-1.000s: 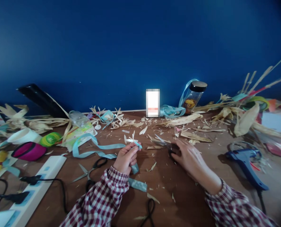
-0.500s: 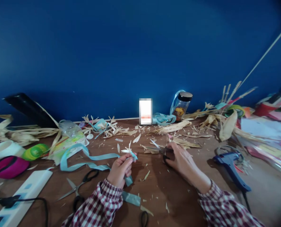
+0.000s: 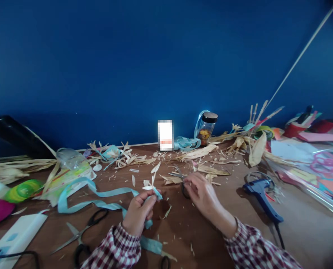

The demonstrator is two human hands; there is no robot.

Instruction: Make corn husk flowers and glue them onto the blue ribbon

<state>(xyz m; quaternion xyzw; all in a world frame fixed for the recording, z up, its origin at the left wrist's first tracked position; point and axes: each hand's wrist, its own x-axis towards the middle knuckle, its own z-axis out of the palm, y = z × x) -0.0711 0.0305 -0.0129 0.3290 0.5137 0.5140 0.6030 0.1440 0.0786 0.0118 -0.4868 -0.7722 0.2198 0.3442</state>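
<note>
My left hand (image 3: 140,211) pinches a small corn-husk flower (image 3: 152,184), its pale petals pointing up and light blue ribbon wrapped round its base. A long light blue ribbon (image 3: 99,204) loops over the table to the left of this hand; a ribbon end (image 3: 151,244) lies below it. My right hand (image 3: 202,192) is at the black handles of a small pair of scissors (image 3: 184,190), fingers curled onto them. The blades lie low over dry husk pieces and point left. A larger pair of open scissors (image 3: 78,236) lies left of my left forearm.
A blue glue gun (image 3: 264,200) lies on the right, near clear plastic sleeves (image 3: 320,198). Along the wall are a jar with a black lid (image 3: 208,127), a ribbon coil (image 3: 186,143) and husk scraps (image 3: 200,153). A white power strip (image 3: 18,239) stands front left.
The view has shifted, so most things sit further left. My right hand's fingers have come down closer over the scissors' handles, and the blades look more closed. My left hand keeps the flower.
</note>
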